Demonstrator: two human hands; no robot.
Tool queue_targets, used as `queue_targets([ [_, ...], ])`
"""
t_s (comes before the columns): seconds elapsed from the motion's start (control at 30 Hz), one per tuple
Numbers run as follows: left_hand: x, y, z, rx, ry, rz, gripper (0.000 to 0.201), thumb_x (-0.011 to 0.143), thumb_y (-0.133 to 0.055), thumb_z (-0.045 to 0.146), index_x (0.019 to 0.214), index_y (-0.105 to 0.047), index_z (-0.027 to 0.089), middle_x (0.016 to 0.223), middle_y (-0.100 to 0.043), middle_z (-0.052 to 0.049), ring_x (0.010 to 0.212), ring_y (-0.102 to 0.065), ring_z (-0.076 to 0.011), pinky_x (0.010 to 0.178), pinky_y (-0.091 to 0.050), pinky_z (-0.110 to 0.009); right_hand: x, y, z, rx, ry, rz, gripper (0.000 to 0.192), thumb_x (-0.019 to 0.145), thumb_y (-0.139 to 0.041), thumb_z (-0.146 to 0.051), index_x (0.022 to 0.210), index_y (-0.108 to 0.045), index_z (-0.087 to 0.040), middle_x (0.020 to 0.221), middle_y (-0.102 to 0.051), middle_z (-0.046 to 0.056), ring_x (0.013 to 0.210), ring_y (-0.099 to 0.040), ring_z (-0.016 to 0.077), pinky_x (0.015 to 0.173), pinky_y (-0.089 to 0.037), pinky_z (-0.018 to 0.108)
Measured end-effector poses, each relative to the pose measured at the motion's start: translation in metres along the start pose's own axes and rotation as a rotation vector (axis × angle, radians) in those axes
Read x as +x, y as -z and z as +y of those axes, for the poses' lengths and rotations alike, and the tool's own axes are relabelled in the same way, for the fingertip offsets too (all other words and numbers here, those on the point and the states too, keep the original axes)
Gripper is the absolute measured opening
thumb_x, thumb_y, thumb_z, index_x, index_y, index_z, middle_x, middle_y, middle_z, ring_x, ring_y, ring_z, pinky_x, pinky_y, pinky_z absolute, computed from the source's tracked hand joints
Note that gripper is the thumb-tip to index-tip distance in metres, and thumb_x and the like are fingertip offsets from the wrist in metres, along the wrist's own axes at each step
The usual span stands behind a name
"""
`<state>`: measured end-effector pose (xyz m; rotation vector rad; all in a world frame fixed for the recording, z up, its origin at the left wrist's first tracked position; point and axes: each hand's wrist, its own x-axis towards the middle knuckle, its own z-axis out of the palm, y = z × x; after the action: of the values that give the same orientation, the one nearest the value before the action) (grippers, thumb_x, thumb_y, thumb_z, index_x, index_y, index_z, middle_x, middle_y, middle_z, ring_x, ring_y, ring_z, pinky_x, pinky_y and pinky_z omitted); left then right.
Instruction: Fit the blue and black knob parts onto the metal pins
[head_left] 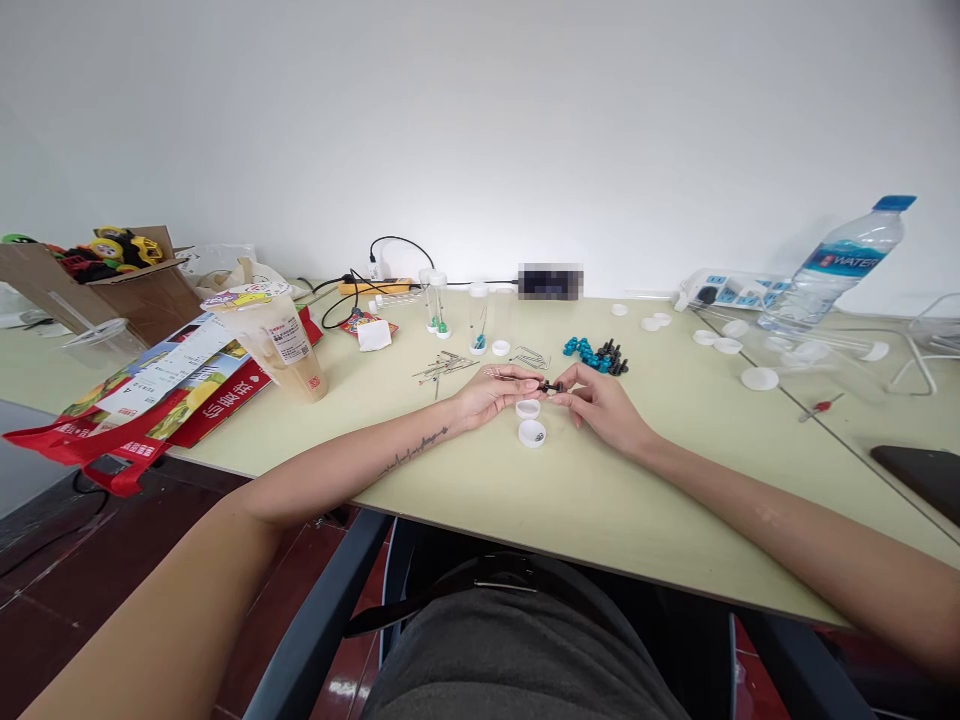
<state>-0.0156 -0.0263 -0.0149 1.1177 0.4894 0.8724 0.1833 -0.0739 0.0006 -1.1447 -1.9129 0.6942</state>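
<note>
Head view: your left hand (491, 392) and right hand (600, 400) meet over the table (600, 500), just behind the two white caps (530, 422). Take those caps as your marker. Between your fingertips, directly behind the nearer-to-wall cap, sits a small black piece (553, 386), and a thin pin (514, 377) runs leftward from it across your left fingers. Its long axis lies roughly left to right, level with the table edge. Your left fingers are pinched closed on the pin; your right thumb and forefinger are closed on the black piece from the right. Both hands are equally near, one at each end, so the piece lies straight along the pin's line from your left grip.

Behind the caps and a little right lies a heap of blue and black pieces (596, 355). Behind and left of the caps are loose pins (442, 368), and beyond them clear tubes (435, 300) standing upright. Far left of the caps stands a cup (281, 340) beside a red bag (135, 410). Far right, a water bottle (844, 262) lies tilted, with more white lids (720, 340) near it.
</note>
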Motion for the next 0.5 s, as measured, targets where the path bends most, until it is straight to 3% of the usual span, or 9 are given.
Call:
queue_targets([
  [0.17,-0.0003,-0.0005,0.0002,-0.001,-0.001,-0.018,0.023,0.065,-0.075,0.016,0.087,-0.069,0.010,0.091,-0.068,-0.007,0.086,-0.067,-0.0181,0.094,-0.046,-0.034,-0.0003,0.0009,-0.0016,-0.050,0.011,-0.085,0.034,0.090,-0.040,-0.045,0.069,-0.050,-0.020,0.064,-0.059,0.000,0.049,-0.051,0.0131,0.056,-0.041,0.030],
  [0.37,0.0004,0.0005,-0.0004,-0.020,-0.002,-0.007,0.024,0.065,-0.074,0.014,0.088,-0.069,0.010,0.085,-0.069,-0.005,0.083,-0.067,-0.0157,0.092,-0.047,-0.032,0.0008,0.0000,0.0002,-0.049,0.022,0.027,0.022,0.080,-0.058,-0.043,0.085,-0.050,-0.023,0.068,-0.057,-0.002,0.051,-0.050,0.0137,0.054,-0.040,0.029],
  [0.5,0.0004,0.0009,-0.0009,-0.010,0.001,-0.023,0.023,0.065,-0.074,0.015,0.088,-0.069,0.010,0.089,-0.068,-0.006,0.086,-0.067,-0.0173,0.093,-0.046,-0.033,0.0006,0.0006,-0.0006,-0.041,0.022,-0.040,0.029,0.087,-0.046,-0.045,0.074,-0.052,-0.021,0.065,-0.058,0.000,0.052,-0.050,0.0138,0.055,-0.039,0.029],
])
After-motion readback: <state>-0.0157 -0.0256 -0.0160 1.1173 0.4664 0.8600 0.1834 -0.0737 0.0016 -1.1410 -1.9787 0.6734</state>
